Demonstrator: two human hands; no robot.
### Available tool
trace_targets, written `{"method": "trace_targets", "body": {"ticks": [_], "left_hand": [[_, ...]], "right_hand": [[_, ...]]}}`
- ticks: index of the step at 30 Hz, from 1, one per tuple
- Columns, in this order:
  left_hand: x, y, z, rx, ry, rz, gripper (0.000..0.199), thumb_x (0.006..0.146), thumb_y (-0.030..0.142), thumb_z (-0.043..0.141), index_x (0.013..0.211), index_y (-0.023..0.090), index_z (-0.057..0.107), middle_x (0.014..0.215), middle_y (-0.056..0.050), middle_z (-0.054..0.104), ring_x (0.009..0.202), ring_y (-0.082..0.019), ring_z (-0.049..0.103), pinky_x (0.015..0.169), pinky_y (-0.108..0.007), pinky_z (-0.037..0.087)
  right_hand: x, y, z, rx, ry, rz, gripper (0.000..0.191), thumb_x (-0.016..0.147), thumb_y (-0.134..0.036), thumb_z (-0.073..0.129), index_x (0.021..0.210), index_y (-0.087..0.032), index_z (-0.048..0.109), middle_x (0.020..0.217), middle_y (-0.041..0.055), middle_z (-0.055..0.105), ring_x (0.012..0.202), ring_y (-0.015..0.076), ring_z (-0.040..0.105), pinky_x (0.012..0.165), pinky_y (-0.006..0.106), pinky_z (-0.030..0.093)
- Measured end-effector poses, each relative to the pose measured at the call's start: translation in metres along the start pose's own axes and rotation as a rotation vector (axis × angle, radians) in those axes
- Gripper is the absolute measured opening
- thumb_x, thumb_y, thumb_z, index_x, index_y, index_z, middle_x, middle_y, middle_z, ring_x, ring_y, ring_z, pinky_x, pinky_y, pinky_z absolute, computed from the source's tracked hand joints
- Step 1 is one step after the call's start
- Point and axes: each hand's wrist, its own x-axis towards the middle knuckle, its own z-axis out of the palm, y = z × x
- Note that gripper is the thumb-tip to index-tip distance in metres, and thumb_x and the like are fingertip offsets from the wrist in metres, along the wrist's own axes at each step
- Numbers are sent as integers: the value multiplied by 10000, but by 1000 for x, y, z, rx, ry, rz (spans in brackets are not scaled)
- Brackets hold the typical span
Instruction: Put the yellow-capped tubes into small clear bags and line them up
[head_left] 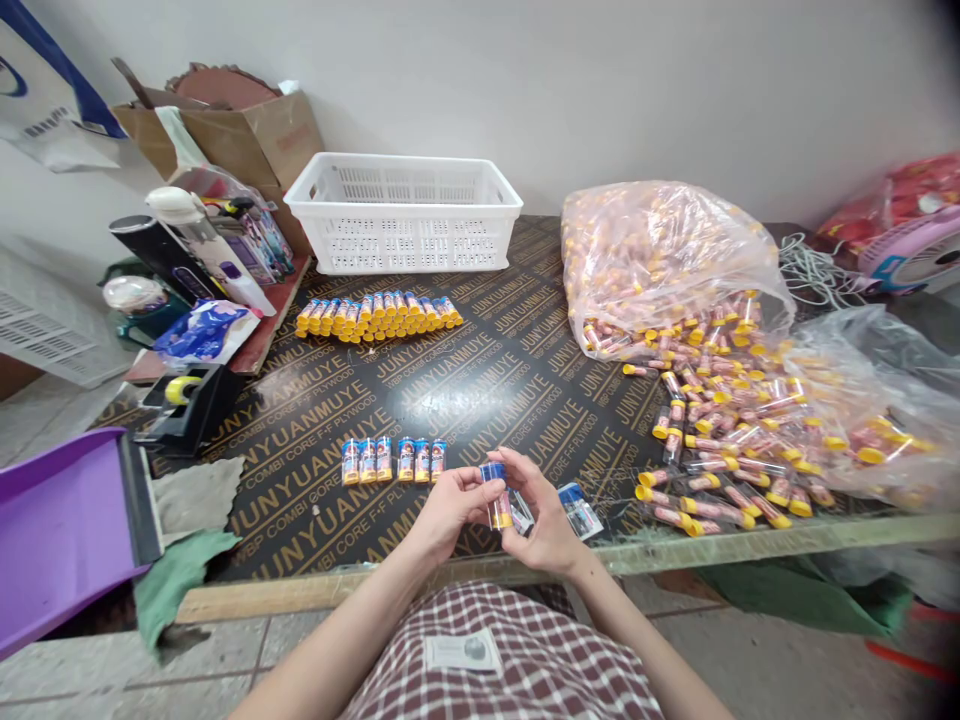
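At the front of the table my left hand (450, 508) pinches a small clear tube (499, 512) with a yellow cap, pink contents and a blue upper part. My right hand (546, 522) closes on the same tube from the other side. A piece of printed label shows beside the tube, under the right fingers; how it is held is unclear. Right of that hand lie blue-and-white printed labels (580, 510). Several blue-labelled tubes (406, 461) form a row to the left. Farther back, many labelled tubes (379, 316) lie stacked with yellow caps facing me.
A white plastic basket (412, 240) stands by the wall. On the right, a clear bag (660, 240) spills a heap of unlabelled tubes (720, 440). At the left are a tape dispenser (187, 405), bottles, a cardboard box (277, 140) and a purple dustpan (67, 530).
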Motion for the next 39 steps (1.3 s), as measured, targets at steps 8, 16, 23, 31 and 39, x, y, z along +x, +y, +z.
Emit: {"method": "trace_targets", "body": {"ticks": [8,16,23,31,39], "left_hand": [[0,-2,-1,-1,-4,11,367,571,377,806,752,101,646,656,-23,649,566,-107,597,551,-212,463],[-2,-4,1,6,4,25,365,578,380,797,740,93,641,645,-22,639,546,-98,578,530,-207,453],[-1,24,-54,333,346,201,389,534,461,775,656,145,583,582,-17,636,513,-135,573,520,-242,434],[-29,68,-190,1219,962,175,398,547,559,705,578,175,604,547,-37,629,561,-193,580,536,-264,368],[-3,53,-178,1283,823,73,420,637,587,613,619,167,607,538,-46,636,621,-212,607,558,-247,368]], "right_hand": [[-2,0,2,73,33,-9,880,582,-18,501,1398,-244,262,1382,93,420,1255,254,449,1050,425,400],[-1,-2,4,80,20,-8,882,611,-16,508,1414,-249,226,1400,98,410,1272,250,434,1052,425,392],[11,4,8,-2,2,72,928,714,-204,645,1451,-304,91,1512,88,204,1296,252,385,1044,463,366],[44,38,44,-242,-60,401,366,834,-282,518,1175,-167,590,750,29,696,684,166,647,699,294,504],[74,56,62,-369,-118,328,432,795,-210,543,1222,-152,571,641,13,687,575,156,624,622,255,472]]}}
